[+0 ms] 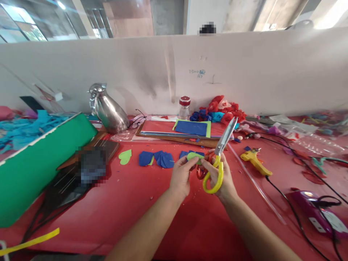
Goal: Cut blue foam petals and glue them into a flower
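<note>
My left hand (181,175) pinches a small light-green paper piece (193,156) between thumb and finger. Scissors (216,164) with yellow and red handles hang in my right hand (224,181), their blades pointing up and away to the right. The fingertips of that same hand also touch the green piece's right end. Just beyond my hands, dark blue paper pieces (164,159) lie on the red table, partly hidden behind my fingers. Left of them rests a light-green paper heart (125,157).
A yellow glue gun (256,162) and its cord lie to the right, near a purple power strip (318,210). A steel jug (110,108), a lidded jar (184,107) and paper flowers (224,108) stand along the wall. At left is a green box (40,170).
</note>
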Action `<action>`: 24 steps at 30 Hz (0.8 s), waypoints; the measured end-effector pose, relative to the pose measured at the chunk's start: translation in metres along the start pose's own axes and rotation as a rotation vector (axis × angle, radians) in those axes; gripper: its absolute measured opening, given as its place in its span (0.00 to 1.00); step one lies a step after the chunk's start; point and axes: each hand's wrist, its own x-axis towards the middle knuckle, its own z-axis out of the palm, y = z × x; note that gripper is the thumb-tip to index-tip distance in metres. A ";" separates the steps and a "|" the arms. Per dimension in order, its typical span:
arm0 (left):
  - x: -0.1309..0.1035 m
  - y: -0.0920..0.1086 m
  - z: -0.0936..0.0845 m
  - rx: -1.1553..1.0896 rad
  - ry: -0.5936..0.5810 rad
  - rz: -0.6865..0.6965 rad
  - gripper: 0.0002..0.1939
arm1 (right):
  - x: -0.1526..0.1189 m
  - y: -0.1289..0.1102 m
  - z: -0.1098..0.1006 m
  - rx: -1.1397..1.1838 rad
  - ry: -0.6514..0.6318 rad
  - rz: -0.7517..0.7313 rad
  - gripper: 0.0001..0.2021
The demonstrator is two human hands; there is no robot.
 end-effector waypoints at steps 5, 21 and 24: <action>0.004 0.002 -0.004 -0.039 -0.011 -0.026 0.12 | 0.000 0.005 0.001 -0.029 0.006 0.017 0.21; 0.013 0.042 -0.017 0.011 0.012 0.114 0.11 | 0.008 -0.028 -0.028 -0.610 -0.364 -0.127 0.28; 0.014 0.055 -0.024 0.025 0.021 0.132 0.10 | 0.005 -0.028 -0.036 -0.603 -0.521 0.030 0.24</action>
